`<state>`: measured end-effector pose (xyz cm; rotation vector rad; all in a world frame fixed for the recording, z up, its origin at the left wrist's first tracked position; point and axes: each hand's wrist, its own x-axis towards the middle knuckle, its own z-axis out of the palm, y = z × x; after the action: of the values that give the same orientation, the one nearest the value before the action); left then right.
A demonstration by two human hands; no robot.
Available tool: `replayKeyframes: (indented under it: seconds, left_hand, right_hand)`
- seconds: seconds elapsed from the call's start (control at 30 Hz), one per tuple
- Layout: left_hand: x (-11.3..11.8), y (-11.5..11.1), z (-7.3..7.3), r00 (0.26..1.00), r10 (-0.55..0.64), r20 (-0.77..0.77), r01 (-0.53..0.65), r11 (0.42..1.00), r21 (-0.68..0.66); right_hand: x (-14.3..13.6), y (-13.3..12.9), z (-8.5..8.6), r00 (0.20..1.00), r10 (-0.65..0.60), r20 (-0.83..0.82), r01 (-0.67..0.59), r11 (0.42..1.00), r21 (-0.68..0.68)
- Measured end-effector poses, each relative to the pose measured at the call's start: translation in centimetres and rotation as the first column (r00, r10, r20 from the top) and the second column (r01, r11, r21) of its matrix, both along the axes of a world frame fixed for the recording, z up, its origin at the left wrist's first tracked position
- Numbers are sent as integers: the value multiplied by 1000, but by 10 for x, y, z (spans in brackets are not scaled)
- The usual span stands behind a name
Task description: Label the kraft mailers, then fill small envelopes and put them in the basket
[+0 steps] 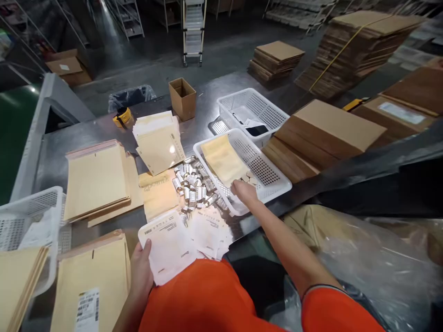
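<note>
My left hand (141,267) grips the left edge of a white printed packet (168,246) with a barcode and rounded corners. Beside it lie loose white printed sheets (209,230). Over the white perforated basket (287,184), my right hand (245,192) is closed at the lower end of a yellow envelope (223,159); its fingertips are partly hidden. Small light pieces lie in the basket near that hand. Between my hands is a heap of small labelled glass vials (194,184). A yellow printed envelope (159,193) lies left of the vials.
Envelope stacks (97,180) cover the table's left side, by another white basket (51,230). Behind stand an upright envelope pile (161,143), a small open carton (182,99) and a tape dispenser (122,117). A second basket (252,99) and cardboard boxes (328,129) are at right.
</note>
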<state>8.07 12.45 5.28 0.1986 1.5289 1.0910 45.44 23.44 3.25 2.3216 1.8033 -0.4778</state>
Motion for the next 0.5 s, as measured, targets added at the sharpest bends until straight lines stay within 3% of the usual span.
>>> replayKeyframes:
  seconds: [0.03,0.1,0.17,0.27,0.37,0.5]
  left_hand:
    - [2,1,0,1000,7,5,-7,1000,9]
    - [8,5,-1,1000,19,24,-19,999,28]
    - [14,7,-3,998,36,60,-38,998,45]
    - [19,7,-4,994,37,98,-44,996,75]
    - [18,4,-2,996,-16,84,5,992,127]
    - [14,1,1,997,-36,62,26,988,153]
  right_hand:
    - [-12,-4,6,997,-25,-69,30,997,66]
    - [-48,-19,14,925,-55,-376,124,979,162]
    - [-97,-41,16,610,-67,-790,210,975,79]
    - [-167,-76,12,444,-29,-895,115,993,24]
    - [-207,-97,12,519,44,-853,80,992,100]
    - [-214,-104,17,737,76,-672,90,974,210]
